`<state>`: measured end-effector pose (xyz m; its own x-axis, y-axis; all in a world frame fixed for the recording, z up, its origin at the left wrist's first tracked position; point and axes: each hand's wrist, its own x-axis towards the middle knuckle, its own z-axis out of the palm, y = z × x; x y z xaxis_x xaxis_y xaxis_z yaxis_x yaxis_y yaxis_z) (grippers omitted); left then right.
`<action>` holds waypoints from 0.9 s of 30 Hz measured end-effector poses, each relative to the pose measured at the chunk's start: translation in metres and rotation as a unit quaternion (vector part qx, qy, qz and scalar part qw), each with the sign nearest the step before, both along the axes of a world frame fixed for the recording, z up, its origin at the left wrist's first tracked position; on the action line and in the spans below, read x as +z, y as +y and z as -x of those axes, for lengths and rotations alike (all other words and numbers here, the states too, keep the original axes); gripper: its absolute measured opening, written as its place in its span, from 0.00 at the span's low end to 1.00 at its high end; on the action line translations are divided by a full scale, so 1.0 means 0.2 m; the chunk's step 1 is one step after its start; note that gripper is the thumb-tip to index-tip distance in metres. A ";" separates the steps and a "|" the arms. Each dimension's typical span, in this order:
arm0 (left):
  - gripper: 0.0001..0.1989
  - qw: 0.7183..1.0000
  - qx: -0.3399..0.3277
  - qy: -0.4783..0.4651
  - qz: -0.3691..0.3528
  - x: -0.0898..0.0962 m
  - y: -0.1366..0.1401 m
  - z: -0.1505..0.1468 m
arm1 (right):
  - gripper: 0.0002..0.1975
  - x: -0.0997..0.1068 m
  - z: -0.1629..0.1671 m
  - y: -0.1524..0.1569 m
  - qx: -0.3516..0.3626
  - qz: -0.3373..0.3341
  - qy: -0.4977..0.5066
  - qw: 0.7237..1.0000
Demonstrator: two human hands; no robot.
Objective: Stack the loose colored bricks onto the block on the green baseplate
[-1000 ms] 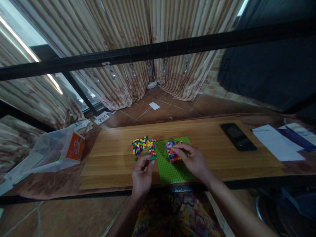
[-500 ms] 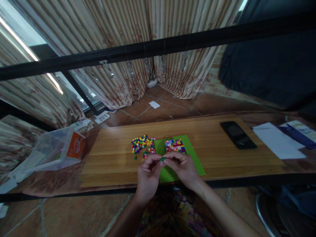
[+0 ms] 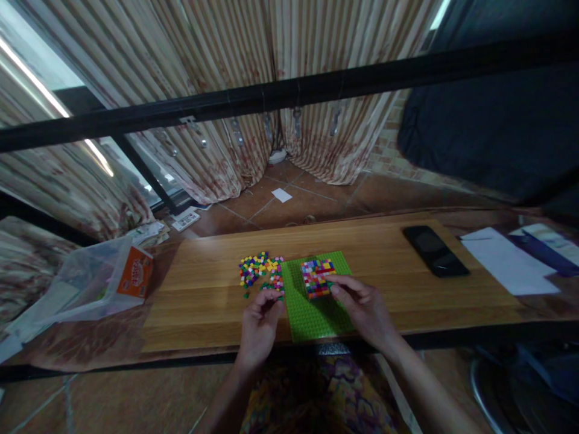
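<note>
My left hand is left of the green baseplate, its thumb and fingertips pinched together. A bit of dark green, apparently a small toy brick, shows at those tips. On the baseplate stands a block built of many coloured toy bricks. My right hand reaches in from the right and pinches a small green brick at the block's right side; whether the brick touches the block I cannot tell. Behind my left hand lies a pile of loose coloured bricks, partly hidden by its fingers.
A black phone lies on the right of the wooden board. Beyond it are white paper sheets. At the left stands a clear plastic box with an orange label. A dark rail crosses before the curtains.
My hands have moved apart from where they met over the baseplate with green bricks between the fingers. The left went left toward the loose bricks, the right went right to the built block.
</note>
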<state>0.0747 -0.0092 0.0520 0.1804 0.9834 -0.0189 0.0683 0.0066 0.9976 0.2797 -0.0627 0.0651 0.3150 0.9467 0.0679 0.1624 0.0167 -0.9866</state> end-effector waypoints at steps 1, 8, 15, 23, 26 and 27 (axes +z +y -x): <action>0.06 1.000 0.009 0.023 -0.015 -0.03 0.01 0.03 | 0.12 -0.01 -0.04 0.00 -0.014 0.000 -0.035 0.999; 0.08 0.971 0.040 0.203 -0.118 -0.16 0.10 0.16 | 0.12 -0.07 -0.20 0.15 -0.068 -0.039 -0.145 0.986; 0.07 0.929 0.029 0.310 -0.201 -0.21 0.12 0.18 | 0.09 -0.20 -0.19 0.35 -0.050 -0.044 -0.052 0.996; 0.07 0.914 0.027 0.342 -0.218 -0.21 0.12 0.17 | 0.11 -0.23 -0.20 0.37 -0.023 0.001 0.050 0.998; 0.08 0.911 0.029 0.343 -0.225 -0.20 0.14 0.16 | 0.12 -0.23 -0.21 0.37 -0.013 0.020 0.063 0.998; 0.08 0.911 0.029 0.342 -0.227 -0.19 0.14 0.15 | 0.13 -0.22 -0.22 0.37 -0.008 0.029 0.070 0.997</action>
<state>0.0440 0.0189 0.0135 0.2274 0.9252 0.3039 0.6883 -0.3735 0.6219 0.3230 0.0121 0.0202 0.3331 0.9423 -0.0324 0.0224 -0.0423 -0.9989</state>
